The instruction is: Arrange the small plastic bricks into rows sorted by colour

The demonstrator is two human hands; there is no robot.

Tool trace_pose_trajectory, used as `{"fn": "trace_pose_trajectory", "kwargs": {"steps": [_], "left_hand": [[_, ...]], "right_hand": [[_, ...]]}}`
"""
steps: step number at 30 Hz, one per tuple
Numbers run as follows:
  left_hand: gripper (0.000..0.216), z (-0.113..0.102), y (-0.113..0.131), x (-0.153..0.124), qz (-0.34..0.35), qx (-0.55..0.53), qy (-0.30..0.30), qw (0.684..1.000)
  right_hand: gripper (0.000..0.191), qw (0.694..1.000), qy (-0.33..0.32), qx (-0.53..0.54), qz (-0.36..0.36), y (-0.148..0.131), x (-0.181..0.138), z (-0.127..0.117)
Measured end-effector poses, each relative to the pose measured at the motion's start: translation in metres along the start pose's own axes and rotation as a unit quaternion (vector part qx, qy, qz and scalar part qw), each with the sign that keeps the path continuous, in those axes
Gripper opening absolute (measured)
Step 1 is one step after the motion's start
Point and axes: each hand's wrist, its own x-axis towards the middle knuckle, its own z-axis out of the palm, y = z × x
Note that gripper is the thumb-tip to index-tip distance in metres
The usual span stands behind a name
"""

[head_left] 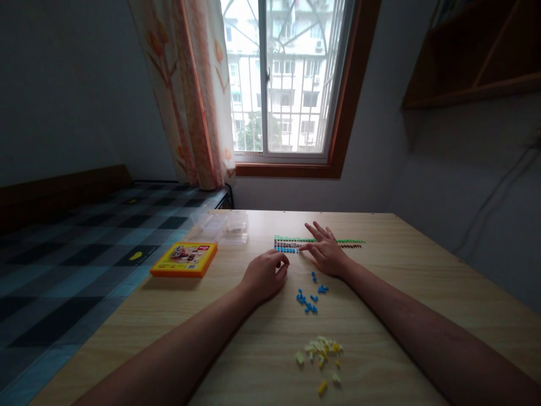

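Observation:
My left hand (265, 275) rests on the table with its fingers loosely curled, thumb and forefinger tips slightly apart. Nothing shows between them. Just beyond it begins a short row of small blue bricks (287, 250). My right hand (327, 254) is spread over the rows, one fingertip at the right end of the blue row. Behind run a row of brown bricks (353, 246) and a row of green bricks (350, 241), both partly covered by this hand. Loose blue bricks (307, 304) lie scattered nearer me, between my forearms.
Pale and bright yellow bricks (323, 347) form a loose pile at the near side of the wooden table (422, 270). An orange-yellow box (185, 259) and clear plastic cases (217, 225) lie to the left. A bed (105, 242) adjoins the table's left edge.

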Motion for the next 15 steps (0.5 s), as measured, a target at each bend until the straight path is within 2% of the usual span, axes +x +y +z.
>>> {"fn": "trace_pose_trajectory", "kwargs": {"steps": [15], "left_hand": [[0.016, -0.0008, 0.0003, 0.0006, -0.005, -0.002, 0.001, 1.0]], "right_hand": [[0.04, 1.0, 0.0, -0.006, -0.005, 0.0007, -0.0006, 0.0008]]}}
